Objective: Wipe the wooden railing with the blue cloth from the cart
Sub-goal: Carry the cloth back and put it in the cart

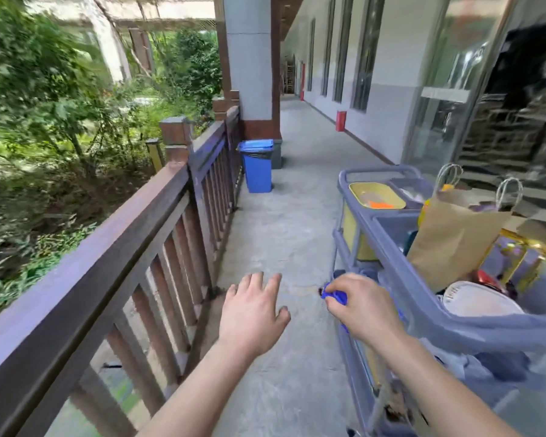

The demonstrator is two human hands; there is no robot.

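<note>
Head view, left to right: the long dark-brown wooden railing (114,244) runs along the walkway's left edge, untouched by any cloth. Beside it the left hand (252,313) hovers empty, fingers spread wide. The right hand (364,307) has its fingers closed around the small bunched blue cloth (336,296), just beside the grey-blue plastic cart (454,320). Cloth fetched, I judge; wiping remains. Bare concrete between railing and cart leaves open room.

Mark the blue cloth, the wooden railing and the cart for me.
blue cloth (336,296): head view, bunched part showing in the right hand's grip.
wooden railing (108,244): head view, top rail.
cart (429,313): head view, near rim.
</note>
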